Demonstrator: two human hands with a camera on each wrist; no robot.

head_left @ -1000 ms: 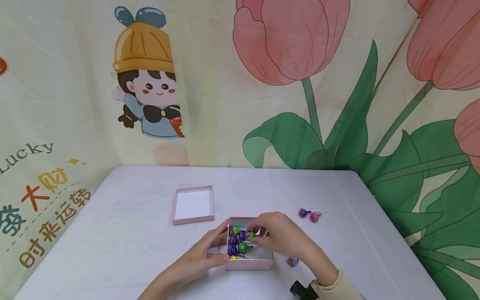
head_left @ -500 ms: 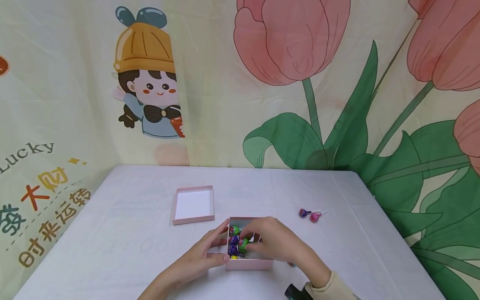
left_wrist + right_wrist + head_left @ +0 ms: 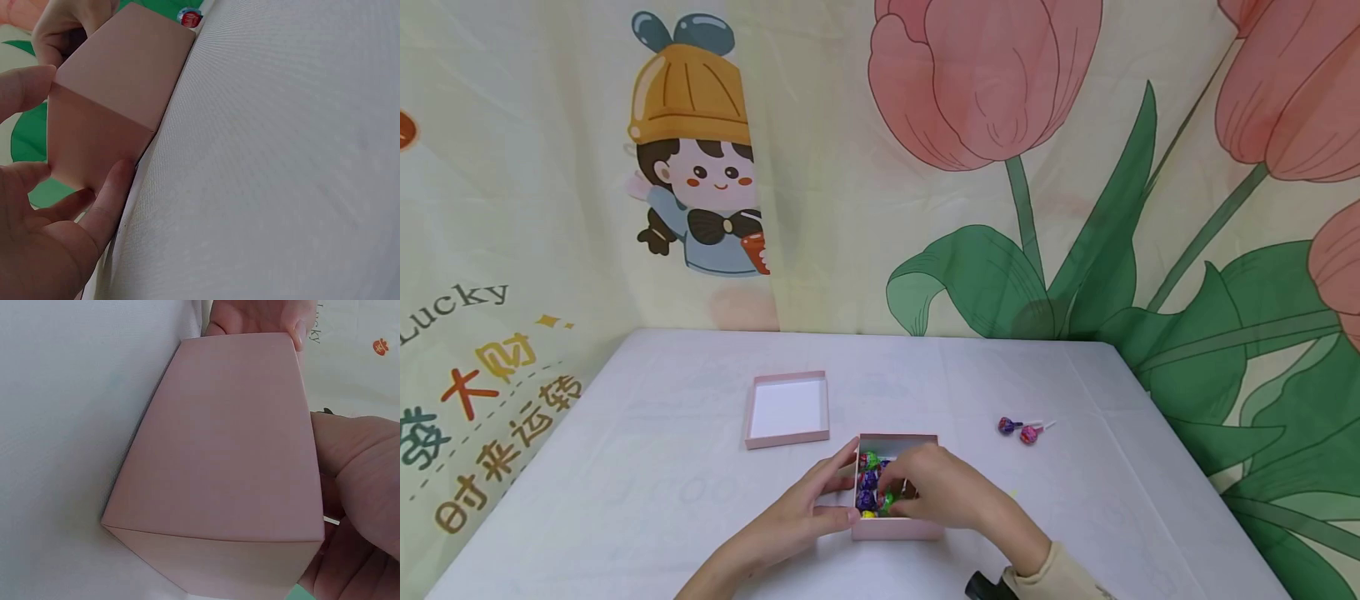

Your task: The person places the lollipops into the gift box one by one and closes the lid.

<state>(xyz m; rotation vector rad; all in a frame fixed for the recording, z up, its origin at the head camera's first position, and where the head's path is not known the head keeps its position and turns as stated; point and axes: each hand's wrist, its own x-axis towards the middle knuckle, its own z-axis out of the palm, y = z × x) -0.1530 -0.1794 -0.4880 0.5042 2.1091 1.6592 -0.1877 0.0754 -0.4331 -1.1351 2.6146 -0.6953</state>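
In the head view, a pink box [image 3: 897, 530] stands uncovered on the table, with several wrapped lollipops [image 3: 867, 482] along its left side. My left hand [image 3: 801, 508] rests against the box's left wall, fingers spread and fairly straight, the thumb at the near corner. The left wrist view shows these fingertips [image 3: 115, 178] touching the wall. Reaching in over the right rim, my right hand [image 3: 936, 487] pinches a green-wrapped lollipop [image 3: 887, 503] low inside the box. A white stick [image 3: 331, 520] shows by that hand in the right wrist view. Its fingertips are partly hidden.
The box lid [image 3: 787, 408] lies inside-up behind and left of the box. A purple lollipop [image 3: 1006, 426] and a pink lollipop [image 3: 1030, 434] lie at the right on the white tablecloth [image 3: 647, 467]. A blue-and-red lollipop [image 3: 190, 17] sits beyond the box in the left wrist view.
My right hand has moved left and down, deeper into the box, with the green-wrapped lollipop. My right forearm now covers the lollipop right of the box. My left hand stays in place.
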